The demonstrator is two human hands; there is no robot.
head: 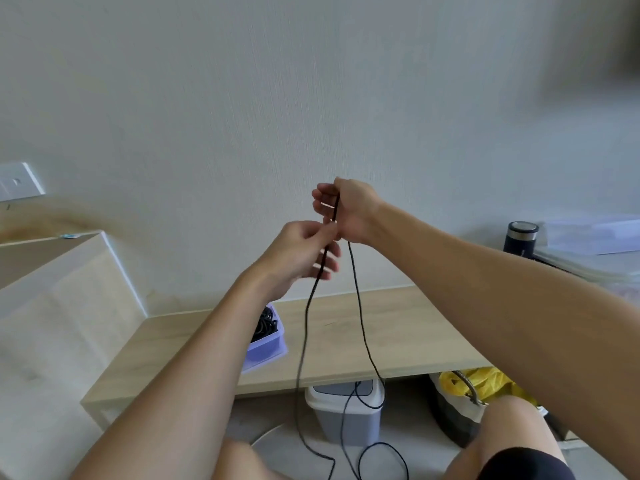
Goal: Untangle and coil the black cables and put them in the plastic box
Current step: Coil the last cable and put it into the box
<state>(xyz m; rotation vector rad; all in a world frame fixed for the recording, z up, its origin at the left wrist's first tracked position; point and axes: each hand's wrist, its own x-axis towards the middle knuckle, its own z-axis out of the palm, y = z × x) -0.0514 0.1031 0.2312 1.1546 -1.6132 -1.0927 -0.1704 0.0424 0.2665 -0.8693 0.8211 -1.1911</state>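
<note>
Held aloft before the wall: black cable (306, 317), gripped at its top in the curled right hand (348, 211), pinched just below by the left hand (303, 252). Hanging in two strands past the surface (398, 327) edge, looping on the floor (249, 414). On the surface, beside the left forearm: plastic box (273, 344) holding coiled cables (266, 323).

Behind your grip stands a plain off-white wall (242, 98), softly lit, with a white switch plate (19, 181) far to the left. Below your grip runs a light wooden desk (408, 327) that meets a pale cabinet (69, 306) at lower left, and a dark flask (521, 239) stands off to the right. Beneath the desk, a grey bin (325, 417) sits on the pale floor (263, 410) beside a yellow bag (485, 382).
</note>
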